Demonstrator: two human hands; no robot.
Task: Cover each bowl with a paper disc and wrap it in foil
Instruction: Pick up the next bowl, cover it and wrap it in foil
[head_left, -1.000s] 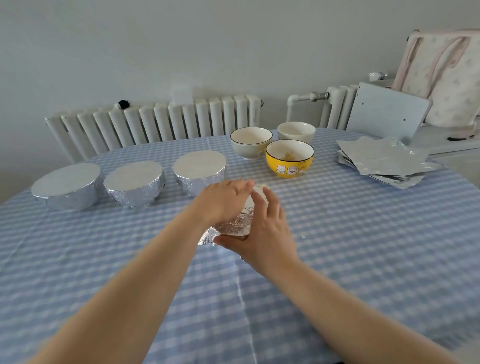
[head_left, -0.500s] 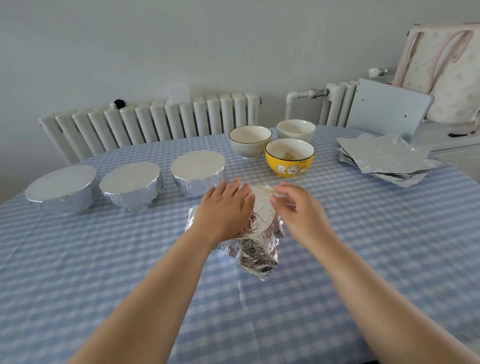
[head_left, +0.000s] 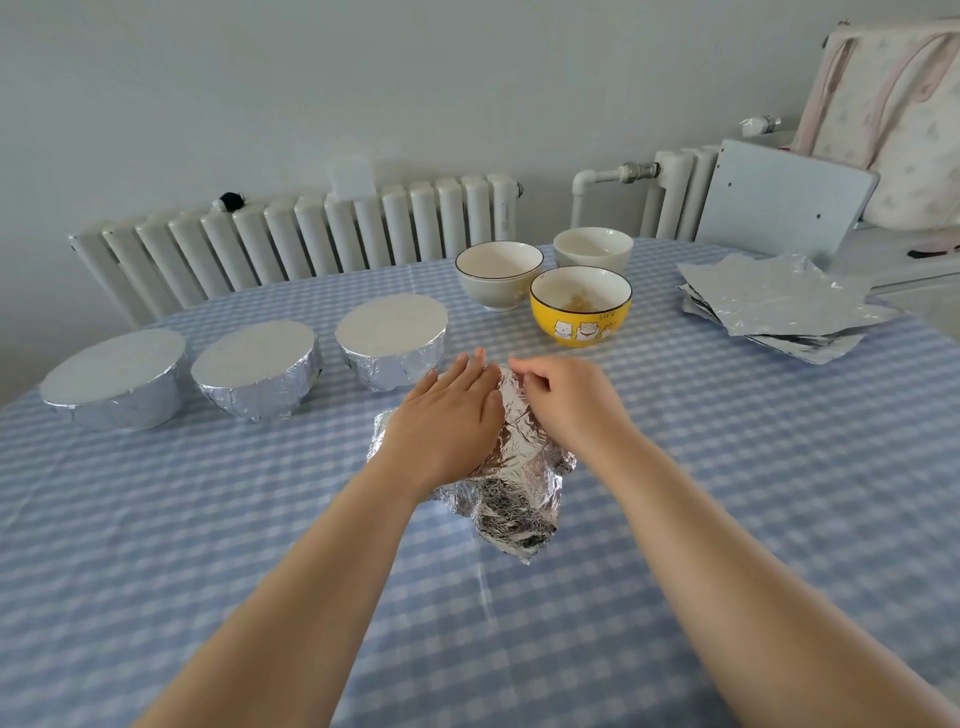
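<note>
Now, step in hand: we were wrapping the fourth bowl (head_left: 511, 483), which sat at the middle of the bench (head_left: 727, 493) under crumpled foil.
Change: a second before, both our hands cupped the bowl closely from the sides; half a second later the right had come off to the top edge, and it was there at this moment too.
Left hand (head_left: 447, 415): it lay flat on top of the foil with straight fingers, pressing down and gripping nothing.
Right hand (head_left: 563, 402): its fingers were curled at the far upper edge of the foil, seemingly pinching or tucking a fold; we could not tell how firm the hold was.
Foil: the near side hung loose and rumpled, ending in a point toward us, so the wrap was not yet smoothed.
Meaning: we judged the sheet was up around the bowl and only the tightening remained.
Done: three wrapped bowls (head_left: 260, 371) stood in a row to the left, tops flat and sides neat.
Left to do: a yellow bowl (head_left: 581, 306) and two white bowls (head_left: 498, 274) waited uncovered at the back.
Supply: a stack of foil sheets (head_left: 779, 306) lay at the right, well apart from our hands.
</note>
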